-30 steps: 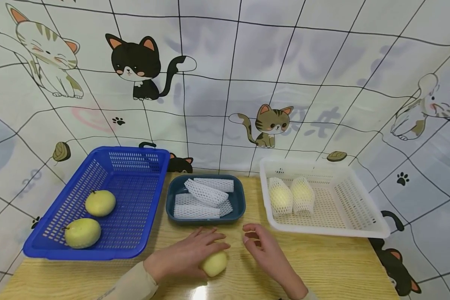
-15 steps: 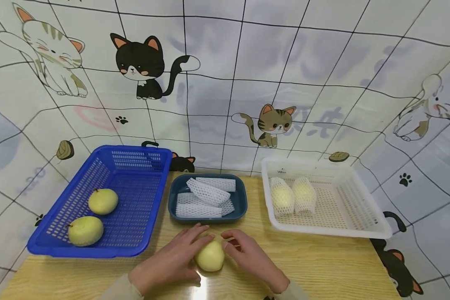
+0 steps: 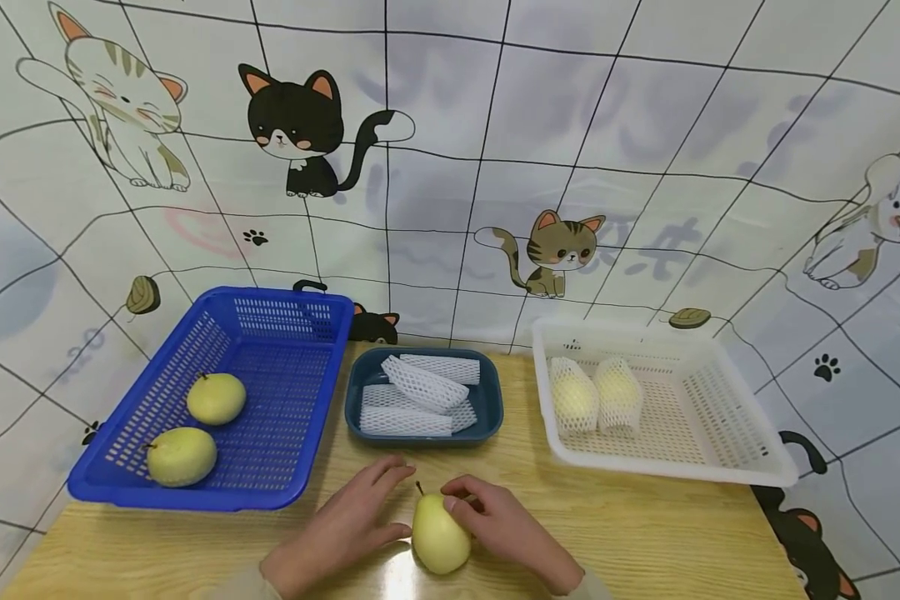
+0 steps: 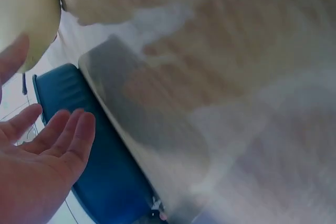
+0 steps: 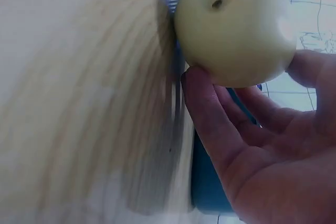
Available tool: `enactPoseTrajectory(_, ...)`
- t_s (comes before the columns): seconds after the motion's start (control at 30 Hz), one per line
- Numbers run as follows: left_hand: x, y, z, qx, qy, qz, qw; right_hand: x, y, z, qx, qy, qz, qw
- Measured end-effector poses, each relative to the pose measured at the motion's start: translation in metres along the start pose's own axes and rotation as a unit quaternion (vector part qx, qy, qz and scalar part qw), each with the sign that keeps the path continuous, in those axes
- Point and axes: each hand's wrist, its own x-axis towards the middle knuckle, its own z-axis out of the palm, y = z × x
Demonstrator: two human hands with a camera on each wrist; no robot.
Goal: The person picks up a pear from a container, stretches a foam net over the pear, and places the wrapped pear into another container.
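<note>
A yellow-green pear [image 3: 440,537] stands on the wooden table with its stem up, between the two hands. The right hand [image 3: 506,525] holds its upper right side; in the right wrist view, thumb and fingers of this hand [image 5: 273,145] bend around the pear [image 5: 236,30]. On the other side is the left hand [image 3: 345,521], fingers extended and spread, its thumb tip at the pear's left edge. The left wrist view shows the left hand [image 4: 47,166] with relaxed fingers beside the pear [image 4: 29,19]; whether the thumb touches it I cannot tell.
On the left, a blue basket [image 3: 311,433] holds two bare pears [image 3: 216,398]. Behind the hands sits a teal tray [image 3: 425,441] with several white foam nets [image 3: 420,385]. A white basket [image 3: 667,469] at right contains two net-covered pears [image 3: 573,400]. A cat-patterned sheet hangs behind.
The pear has turned from lying under the left hand to standing stem up. The right hand moved left onto it, while the left hand drew back off its top. The view shifted slightly.
</note>
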Motion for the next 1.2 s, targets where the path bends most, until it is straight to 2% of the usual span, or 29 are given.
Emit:
enactPoseTrajectory(0.1, 0.002, 0.003, 0.002, -0.061, -0.018, -0.023, 0.9977, -0.005, 0.001, -0.001, 0.012, 0.013, 0.021, 0.9996)
enactPoseTrajectory(0.17, 0.002, 0.004, 0.003, -0.126, -0.039, -0.043, 0.9904, -0.007, 0.001, -0.001, 0.013, 0.021, 0.027, 0.9993)
enactPoseTrajectory(0.23, 0.003, 0.005, 0.002, -0.202, -0.062, -0.063, 0.9753, -0.009, 0.001, 0.001, 0.016, 0.026, 0.030, 0.9991)
enactPoseTrajectory(0.3, 0.003, 0.007, 0.002, -0.272, -0.083, -0.084, 0.9550, -0.010, 0.001, 0.002, 0.018, 0.030, 0.031, 0.9989)
enactPoseTrajectory(0.37, 0.003, 0.008, 0.002, -0.322, -0.097, -0.100, 0.9363, -0.011, 0.000, 0.004, 0.020, 0.033, 0.033, 0.9987)
enactPoseTrajectory(0.4, 0.003, 0.009, 0.002, -0.338, -0.102, -0.104, 0.9296, -0.011, 0.000, 0.004, 0.021, 0.033, 0.034, 0.9986)
enactPoseTrajectory(0.47, 0.004, 0.010, 0.004, -0.359, -0.109, -0.111, 0.9204, -0.012, 0.000, 0.005, 0.020, 0.035, 0.035, 0.9986)
enactPoseTrajectory(0.53, 0.004, 0.010, 0.006, -0.365, -0.112, -0.113, 0.9173, -0.012, 0.000, 0.006, 0.021, 0.036, 0.035, 0.9985)
enactPoseTrajectory(0.7, 0.004, 0.010, 0.008, -0.360, -0.117, -0.117, 0.9181, -0.014, 0.002, 0.005, 0.027, 0.036, 0.031, 0.9985)
enactPoseTrajectory(0.8, 0.004, 0.009, 0.005, -0.350, -0.119, -0.116, 0.9218, -0.015, 0.001, 0.002, 0.025, 0.036, 0.034, 0.9985)
enactPoseTrajectory(0.9, 0.003, 0.009, 0.001, -0.323, -0.113, -0.109, 0.9333, -0.016, -0.002, -0.004, 0.019, 0.040, 0.038, 0.9983)
enactPoseTrajectory(0.93, 0.003, 0.009, 0.000, -0.309, -0.105, -0.105, 0.9393, -0.017, -0.003, -0.007, 0.016, 0.042, 0.039, 0.9982)
enactPoseTrajectory(1.0, 0.004, 0.009, -0.003, -0.281, -0.078, -0.097, 0.9517, -0.017, -0.006, -0.013, 0.008, 0.050, 0.040, 0.9979)
enactPoseTrajectory(1.1, 0.007, 0.010, -0.007, -0.239, -0.004, -0.076, 0.9681, -0.017, -0.009, -0.022, -0.015, 0.074, 0.034, 0.9965)
enactPoseTrajectory(1.2, 0.013, 0.011, -0.011, -0.194, 0.086, -0.040, 0.9763, -0.012, -0.014, -0.028, -0.036, 0.119, 0.020, 0.9920)
